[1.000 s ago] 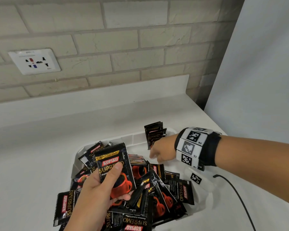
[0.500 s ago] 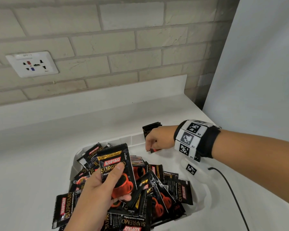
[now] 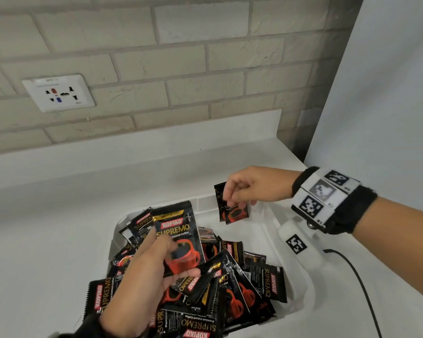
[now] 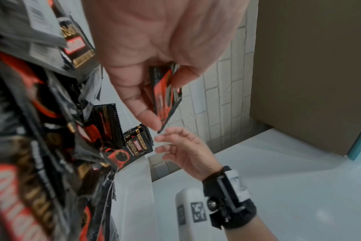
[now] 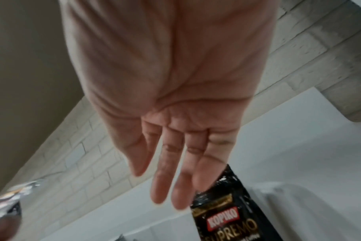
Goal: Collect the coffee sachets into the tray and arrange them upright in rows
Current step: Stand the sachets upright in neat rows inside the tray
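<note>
A white tray on the counter holds a loose pile of black Kopiko sachets; some hang over its left rim. My left hand pinches one sachet upright above the pile, and the left wrist view shows it between thumb and fingers. A few sachets stand upright against the tray's far wall. My right hand hovers at their top edge; in the right wrist view its fingers are straight, touching the front sachet and gripping nothing.
A brick wall with a wall socket rises behind the white counter. A tall white panel closes off the right side. A black cable trails from my right wrist across the counter.
My right hand rose from the edge of the pile to the top of the upright sachets at the tray's back. My left hand kept holding its sachet in about the same place.
</note>
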The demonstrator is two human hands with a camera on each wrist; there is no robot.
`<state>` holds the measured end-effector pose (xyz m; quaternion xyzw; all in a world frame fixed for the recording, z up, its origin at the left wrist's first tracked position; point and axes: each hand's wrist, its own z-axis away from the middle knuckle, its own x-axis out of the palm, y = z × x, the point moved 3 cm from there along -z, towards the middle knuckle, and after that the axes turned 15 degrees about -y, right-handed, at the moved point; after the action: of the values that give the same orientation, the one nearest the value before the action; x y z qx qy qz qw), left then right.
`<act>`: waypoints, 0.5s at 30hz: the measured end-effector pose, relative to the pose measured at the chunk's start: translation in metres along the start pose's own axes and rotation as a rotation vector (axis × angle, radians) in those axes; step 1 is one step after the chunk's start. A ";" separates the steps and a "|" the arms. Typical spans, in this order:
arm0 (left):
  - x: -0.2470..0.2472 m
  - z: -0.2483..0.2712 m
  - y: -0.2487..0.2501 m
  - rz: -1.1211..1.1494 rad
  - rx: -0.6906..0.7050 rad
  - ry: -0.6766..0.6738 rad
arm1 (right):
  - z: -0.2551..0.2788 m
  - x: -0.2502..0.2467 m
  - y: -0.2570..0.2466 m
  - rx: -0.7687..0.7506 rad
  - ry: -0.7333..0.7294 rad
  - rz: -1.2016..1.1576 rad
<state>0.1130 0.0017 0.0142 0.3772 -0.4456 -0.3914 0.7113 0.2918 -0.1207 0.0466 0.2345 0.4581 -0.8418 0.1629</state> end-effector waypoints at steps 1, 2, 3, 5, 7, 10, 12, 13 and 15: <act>0.002 -0.003 0.001 -0.029 -0.001 -0.032 | 0.005 0.000 -0.005 -0.044 0.035 -0.047; 0.007 -0.005 0.003 -0.078 0.002 -0.065 | 0.009 0.000 -0.012 -0.094 0.065 -0.085; 0.011 -0.008 0.004 -0.131 0.005 -0.097 | 0.012 0.001 -0.018 -0.143 0.085 -0.106; 0.022 -0.012 0.005 -0.238 0.017 -0.153 | 0.015 0.006 -0.032 -0.204 0.097 -0.074; 0.031 -0.014 0.004 -0.343 0.027 -0.190 | 0.016 0.009 -0.043 -0.199 0.108 0.039; 0.035 -0.014 0.003 -0.466 0.066 -0.198 | 0.020 0.007 -0.048 -0.160 0.137 0.169; 0.029 -0.010 0.004 -0.571 0.114 -0.183 | 0.024 -0.001 -0.044 -0.125 0.183 0.186; 0.025 -0.007 0.005 -0.603 0.133 -0.169 | 0.024 -0.006 -0.039 -0.091 0.205 0.215; 0.017 0.001 0.008 -0.634 0.154 -0.140 | 0.020 -0.014 -0.027 0.015 0.213 0.314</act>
<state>0.1186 -0.0110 0.0276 0.5219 -0.3822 -0.5833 0.4912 0.2856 -0.1230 0.0822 0.3924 0.4242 -0.7798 0.2411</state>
